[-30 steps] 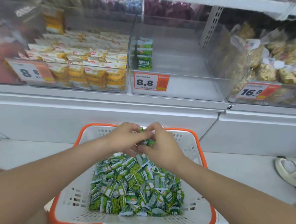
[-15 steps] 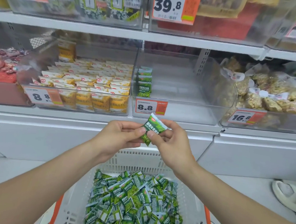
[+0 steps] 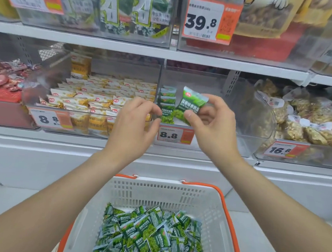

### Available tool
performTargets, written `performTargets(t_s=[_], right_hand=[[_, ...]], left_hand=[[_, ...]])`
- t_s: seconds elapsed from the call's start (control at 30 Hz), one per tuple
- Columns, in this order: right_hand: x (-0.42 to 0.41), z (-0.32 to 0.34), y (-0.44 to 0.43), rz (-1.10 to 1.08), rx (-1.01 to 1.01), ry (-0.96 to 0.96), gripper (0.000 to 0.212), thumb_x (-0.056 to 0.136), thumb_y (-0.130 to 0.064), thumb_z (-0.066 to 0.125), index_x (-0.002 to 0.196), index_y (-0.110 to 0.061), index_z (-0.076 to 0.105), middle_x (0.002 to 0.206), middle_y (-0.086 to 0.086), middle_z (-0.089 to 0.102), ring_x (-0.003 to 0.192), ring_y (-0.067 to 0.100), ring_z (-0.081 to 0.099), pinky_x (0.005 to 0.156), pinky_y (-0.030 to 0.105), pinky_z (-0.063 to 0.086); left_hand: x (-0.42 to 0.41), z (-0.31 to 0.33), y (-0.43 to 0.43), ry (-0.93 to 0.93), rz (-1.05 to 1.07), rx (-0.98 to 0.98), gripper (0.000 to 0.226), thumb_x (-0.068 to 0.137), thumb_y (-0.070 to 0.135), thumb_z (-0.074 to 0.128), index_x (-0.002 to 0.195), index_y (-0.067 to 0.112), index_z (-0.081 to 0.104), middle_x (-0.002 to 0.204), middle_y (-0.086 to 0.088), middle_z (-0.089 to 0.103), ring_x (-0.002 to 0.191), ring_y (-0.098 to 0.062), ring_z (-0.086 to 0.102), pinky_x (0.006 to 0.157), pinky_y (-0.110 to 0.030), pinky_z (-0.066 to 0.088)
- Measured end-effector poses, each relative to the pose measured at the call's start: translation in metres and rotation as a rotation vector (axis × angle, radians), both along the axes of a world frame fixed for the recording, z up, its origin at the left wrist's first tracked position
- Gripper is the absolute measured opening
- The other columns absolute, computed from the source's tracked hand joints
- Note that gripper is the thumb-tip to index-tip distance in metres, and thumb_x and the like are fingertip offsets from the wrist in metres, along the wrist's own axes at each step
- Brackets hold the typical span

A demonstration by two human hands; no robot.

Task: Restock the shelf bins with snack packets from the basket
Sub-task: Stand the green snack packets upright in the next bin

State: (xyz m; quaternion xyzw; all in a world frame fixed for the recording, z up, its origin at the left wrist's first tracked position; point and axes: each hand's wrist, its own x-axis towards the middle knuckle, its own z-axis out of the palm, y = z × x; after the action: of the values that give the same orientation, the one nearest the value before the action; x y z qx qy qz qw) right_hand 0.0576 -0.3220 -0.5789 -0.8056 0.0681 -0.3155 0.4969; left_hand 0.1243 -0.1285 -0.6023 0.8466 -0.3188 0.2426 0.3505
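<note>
My right hand (image 3: pixel 212 127) pinches one green snack packet (image 3: pixel 192 103) and holds it up in front of the clear middle bin (image 3: pixel 219 141) tagged 8.8. Inside that bin a short row of the same green packets (image 3: pixel 168 100) stands at the left side; the rest of its floor is bare. My left hand (image 3: pixel 135 123) hovers just left of the held packet, fingers loosely curled and holding nothing. Below, the white basket with orange handles (image 3: pixel 156 192) holds a heap of several green packets (image 3: pixel 149 238).
The left neighbouring bin holds several yellow-and-white packets (image 3: pixel 96 103) behind an 8.8 tag. On the right is a bin of clear-bagged snacks (image 3: pixel 308 124) tagged 16.8. A shelf board (image 3: pixel 127 46) with more bins sits close above. Far left lie red-wrapped goods (image 3: pixel 1 79).
Both hands rose from the basket to bin height with one green packet. My left hand has let go of it; only my right hand holds it now, nearer the bin.
</note>
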Motion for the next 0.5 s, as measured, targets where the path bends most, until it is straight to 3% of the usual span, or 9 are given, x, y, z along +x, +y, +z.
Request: performTargets(t_s=[0.1, 0.17, 0.23, 0.33, 0.5], right_hand=[[0.034, 0.013, -0.008, -0.076, -0.143, 0.169, 0.025, 0.085, -0.028, 0.083, 0.104, -0.021, 0.068, 0.075, -0.005, 0.074, 0.073, 0.008, 0.071, 0.078, 0.034, 0.059], [0.065, 0.011, -0.015, -0.105, -0.17, 0.302, 0.027, 0.082, -0.031, 0.086, 0.097, -0.02, 0.066, 0.077, -0.003, 0.072, 0.078, 0.013, 0.068, 0.078, 0.034, 0.056], [0.096, 0.005, -0.02, -0.093, -0.159, 0.47, 0.042, 0.077, -0.03, 0.092, 0.106, -0.017, 0.064, 0.097, 0.007, 0.072, 0.088, 0.02, 0.069, 0.085, 0.037, 0.057], [0.128, -0.002, -0.02, 0.027, 0.017, 0.728, 0.079, 0.076, -0.015, 0.093, 0.141, 0.0, 0.051, 0.114, 0.016, 0.066, 0.089, 0.028, 0.075, 0.083, 0.041, 0.064], [0.154, -0.017, -0.015, 0.088, 0.019, 0.844, 0.067, 0.08, -0.006, 0.088, 0.133, -0.002, 0.048, 0.104, 0.016, 0.069, 0.088, 0.029, 0.076, 0.082, 0.041, 0.065]], left_hand=[[0.016, 0.0, 0.001, 0.037, -0.004, 0.132, 0.042, 0.1, 0.026, 0.065, 0.14, 0.021, 0.055, 0.137, 0.0, 0.056, 0.122, -0.023, 0.056, 0.1, -0.042, 0.047], [0.019, 0.0, 0.0, 0.131, 0.007, 0.107, 0.048, 0.104, 0.032, 0.06, 0.149, 0.02, 0.047, 0.138, -0.002, 0.063, 0.118, -0.026, 0.063, 0.093, -0.041, 0.05], [0.023, -0.001, -0.001, 0.143, 0.079, 0.144, 0.041, 0.106, 0.037, 0.056, 0.144, 0.022, 0.052, 0.122, 0.001, 0.074, 0.106, -0.03, 0.069, 0.081, -0.042, 0.052], [0.03, 0.001, -0.002, 0.139, 0.142, 0.206, 0.032, 0.104, 0.045, 0.056, 0.132, 0.031, 0.06, 0.115, 0.014, 0.076, 0.099, -0.022, 0.072, 0.074, -0.04, 0.056], [0.038, 0.0, -0.001, 0.189, 0.157, 0.175, 0.025, 0.098, 0.05, 0.06, 0.12, 0.038, 0.063, 0.105, 0.022, 0.074, 0.093, -0.011, 0.072, 0.071, -0.037, 0.057]])
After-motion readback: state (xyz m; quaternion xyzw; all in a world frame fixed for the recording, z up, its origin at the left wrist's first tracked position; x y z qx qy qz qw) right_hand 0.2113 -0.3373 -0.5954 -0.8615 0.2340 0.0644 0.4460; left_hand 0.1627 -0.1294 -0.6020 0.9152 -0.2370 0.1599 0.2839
